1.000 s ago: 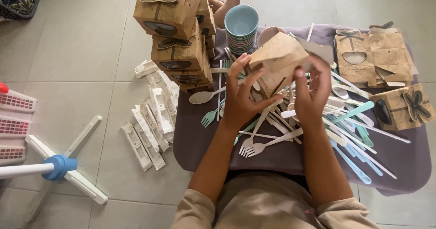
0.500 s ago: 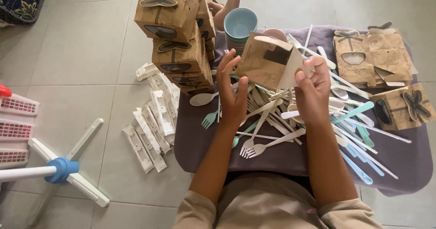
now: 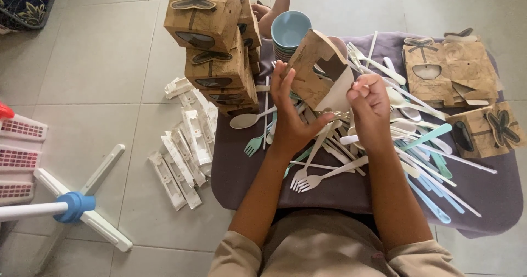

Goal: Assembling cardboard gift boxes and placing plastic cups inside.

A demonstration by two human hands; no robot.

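Seen from above my own head, I sat on a tiled floor with a purple cloth (image 3: 351, 192) spread in front of my knees. I held a brown box (image 3: 317, 68) up over the cloth, tilted and half opened. My left hand (image 3: 289, 118) lay against its left side with the fingers spread wide and the palm flat to the card. My right hand (image 3: 371, 105) was curled shut, pinching the box's pale flap at its right edge. Under both hands lay a loose heap of cutlery (image 3: 379, 145), white and pale blue forks and spoons, covering the middle of the cloth. A stack of blue cups (image 3: 289, 32) stood just behind the box. To my left rose a tower of closed boxes (image 3: 211, 46) with butterfly shapes on them, and white packets (image 3: 186, 150) lay on the tiles beside it. More boxes (image 3: 451, 71) sat at the far right of the cloth.
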